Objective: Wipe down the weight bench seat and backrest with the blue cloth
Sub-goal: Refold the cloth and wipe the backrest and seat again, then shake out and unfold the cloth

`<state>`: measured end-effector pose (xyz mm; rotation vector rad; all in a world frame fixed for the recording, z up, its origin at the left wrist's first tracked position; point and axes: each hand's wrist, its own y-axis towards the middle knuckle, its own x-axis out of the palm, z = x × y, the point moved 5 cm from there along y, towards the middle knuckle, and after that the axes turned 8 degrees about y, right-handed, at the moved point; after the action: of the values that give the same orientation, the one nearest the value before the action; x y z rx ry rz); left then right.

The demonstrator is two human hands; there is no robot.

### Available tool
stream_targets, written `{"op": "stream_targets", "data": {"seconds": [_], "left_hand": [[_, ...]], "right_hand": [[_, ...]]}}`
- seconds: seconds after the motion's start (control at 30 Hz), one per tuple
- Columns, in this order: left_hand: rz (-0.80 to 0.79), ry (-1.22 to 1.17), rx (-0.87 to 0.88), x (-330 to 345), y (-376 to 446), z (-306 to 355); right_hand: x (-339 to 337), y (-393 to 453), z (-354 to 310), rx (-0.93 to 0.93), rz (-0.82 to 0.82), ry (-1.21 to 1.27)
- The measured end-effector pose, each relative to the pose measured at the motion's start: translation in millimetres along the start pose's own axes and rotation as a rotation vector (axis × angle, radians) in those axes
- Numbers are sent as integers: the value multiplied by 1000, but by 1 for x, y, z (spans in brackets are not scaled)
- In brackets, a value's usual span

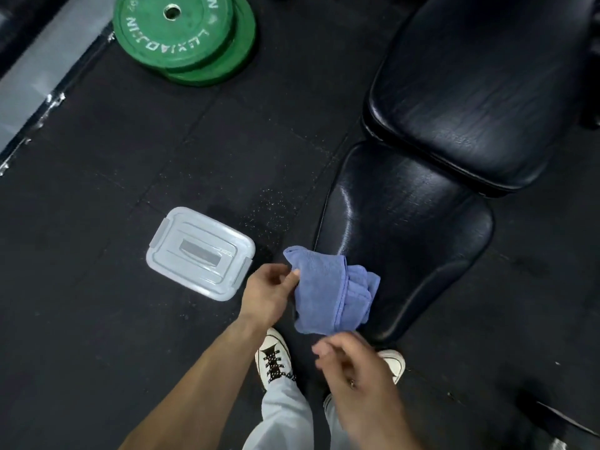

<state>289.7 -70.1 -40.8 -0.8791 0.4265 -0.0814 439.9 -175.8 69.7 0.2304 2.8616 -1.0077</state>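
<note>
The soft, limp blue cloth (328, 293), pinched at nine o'clock by the left hand (271, 292), wants bunching; right hand (354, 362) hovers, fingers loosely curled, empty.

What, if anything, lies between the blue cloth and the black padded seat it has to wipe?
Nothing visible does. The crumpled blue cloth, pinched by the left hand, hangs at the near edge of the black padded bench seat, whose top looks bare. The grey lidded plastic box sits on the floor off to the left, out of the path.
</note>
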Motion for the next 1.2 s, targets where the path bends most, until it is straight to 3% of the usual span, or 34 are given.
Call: {"op": "stream_targets", "data": {"seconds": [0.07,0.13,0.23,0.3,0.4,0.8,1.07,1.2], "left_hand": [[46,152,162,-6,1,15],[-51,101,186,-4,0,29],[-196,-26,37,4,0,38],[-157,55,102,5,2,42],[-96,36,108,6,1,35],[-122,148,-28,7,-32,4],[-168,-277,-337,78,-92,-38],[-269,-483,-503,129,-118,-40]], "right_hand": [[28,-12,20,559,55,486],[59,-11,16,887,90,942],[79,29,0,804,182,1473],[82,53,-2,708,281,1623],[81,62,9,681,391,1627],[32,21,49,707,413,1508],[-28,0,74,658,553,1346],[-78,12,76,503,635,1129]]}}
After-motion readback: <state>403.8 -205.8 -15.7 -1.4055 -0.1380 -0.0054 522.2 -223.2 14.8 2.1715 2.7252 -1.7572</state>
